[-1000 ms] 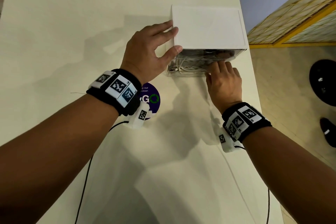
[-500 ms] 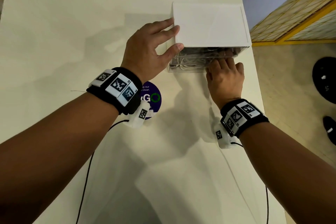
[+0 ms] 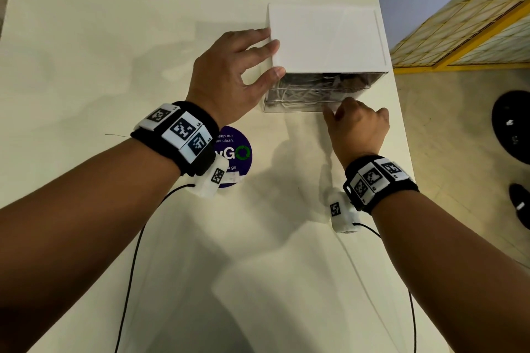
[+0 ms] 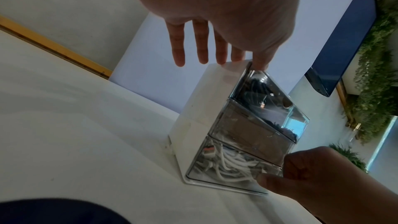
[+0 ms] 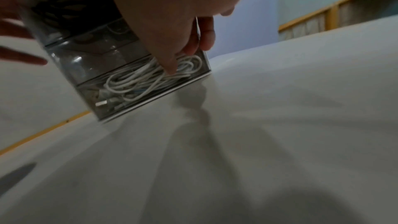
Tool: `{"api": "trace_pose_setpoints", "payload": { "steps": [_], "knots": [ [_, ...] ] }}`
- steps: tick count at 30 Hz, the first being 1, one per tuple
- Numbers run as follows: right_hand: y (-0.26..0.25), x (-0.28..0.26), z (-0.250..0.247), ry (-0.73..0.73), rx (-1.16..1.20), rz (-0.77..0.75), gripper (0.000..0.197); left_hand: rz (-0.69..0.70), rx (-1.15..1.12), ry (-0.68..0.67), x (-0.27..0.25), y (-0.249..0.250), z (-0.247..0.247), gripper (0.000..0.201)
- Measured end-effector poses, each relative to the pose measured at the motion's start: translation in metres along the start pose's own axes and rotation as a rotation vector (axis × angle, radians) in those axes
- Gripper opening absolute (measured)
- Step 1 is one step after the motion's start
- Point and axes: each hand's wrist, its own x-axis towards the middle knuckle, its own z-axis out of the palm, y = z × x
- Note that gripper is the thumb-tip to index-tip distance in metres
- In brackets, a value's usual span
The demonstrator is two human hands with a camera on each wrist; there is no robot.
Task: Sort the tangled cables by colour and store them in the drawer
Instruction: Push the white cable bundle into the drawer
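A white drawer unit (image 3: 324, 34) with clear drawers stands at the table's far right. White cables (image 5: 150, 77) fill its bottom drawer (image 3: 292, 106), which sits flush with the drawers above. Dark cables (image 4: 256, 88) show in the top drawer. My left hand (image 3: 269, 59) braces the unit, straight fingers on its left side and thumb at the front top corner. My right hand (image 3: 341, 109) is at the right end of the bottom drawer's front, fingers curled and thumb touching the clear panel. I see nothing held in it.
A round purple sticker (image 3: 235, 152) lies on the cream table (image 3: 114, 37) under my left wrist. The table's right edge runs just past the unit, with floor and dark shoes (image 3: 513, 126) beyond. Thin black wires trail from both wristbands.
The bottom drawer, which stuck out a little, has slid in flush. My right hand's fingers went from flat on the drawer front to curled, and it drew back slightly. The left hand stayed.
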Motion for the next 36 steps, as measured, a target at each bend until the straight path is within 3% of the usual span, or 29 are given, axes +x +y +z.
{"api": "trace_pose_setpoints", "payload": {
  "steps": [3, 5, 8, 11, 17, 27, 31, 36],
  "knots": [
    [0.003, -0.001, -0.007, -0.106, 0.109, 0.243, 0.049, 0.008, 0.009, 0.000, 0.000, 0.000, -0.001, 0.039],
    [0.008, 0.000, -0.007, -0.086, 0.251, 0.362, 0.061, 0.014, 0.014, 0.005, 0.000, 0.000, -0.001, 0.039],
    [0.011, 0.005, -0.001, -0.045, 0.473, 0.363, 0.088, 0.014, 0.016, 0.006, 0.000, 0.000, 0.000, 0.039],
    [0.005, 0.015, 0.001, -0.171, 0.553, 0.358, 0.101, 0.001, 0.015, 0.013, 0.000, 0.001, 0.002, 0.038],
    [-0.005, 0.013, 0.002, -0.114, 0.598, 0.383, 0.087, -0.006, -0.027, 0.018, 0.001, 0.001, 0.001, 0.037],
    [-0.001, 0.018, 0.003, -0.098, 0.589, 0.424, 0.086, -0.005, -0.027, -0.018, 0.003, 0.000, -0.002, 0.037],
    [0.001, 0.019, 0.001, -0.101, 0.567, 0.370, 0.087, -0.002, -0.025, -0.017, 0.002, 0.000, -0.001, 0.038],
    [0.016, 0.018, -0.003, -0.128, 0.589, 0.254, 0.071, -0.014, -0.031, -0.017, 0.002, 0.000, -0.001, 0.039]
  ]
}}
